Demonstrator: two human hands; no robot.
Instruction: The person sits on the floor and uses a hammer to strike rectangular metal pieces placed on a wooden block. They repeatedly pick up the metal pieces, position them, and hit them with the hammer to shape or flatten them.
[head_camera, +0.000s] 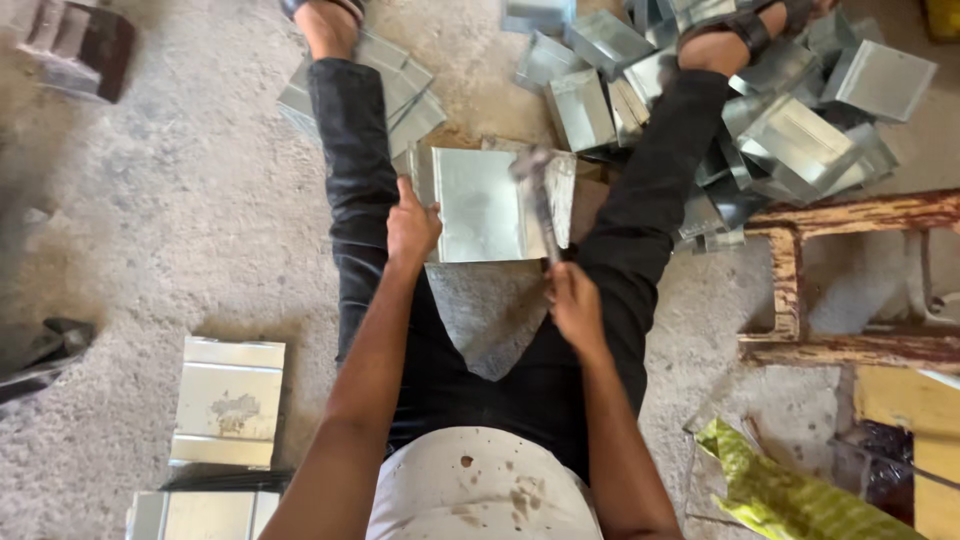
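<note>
I'm seated on the concrete floor (150, 200) with legs spread, and a flat metal sheet (485, 205) lies between them. My left hand (412, 228) is closed on the sheet's left edge, pinning it. My right hand (575, 305) is wrapped around the handle of a hammer (540, 195), whose blurred head is over the sheet's right part. A heap of folded metal pieces (790, 130) lies past my right leg, beside a wooden frame (850, 280). Two more sheets (228, 400) lie by my left side.
</note>
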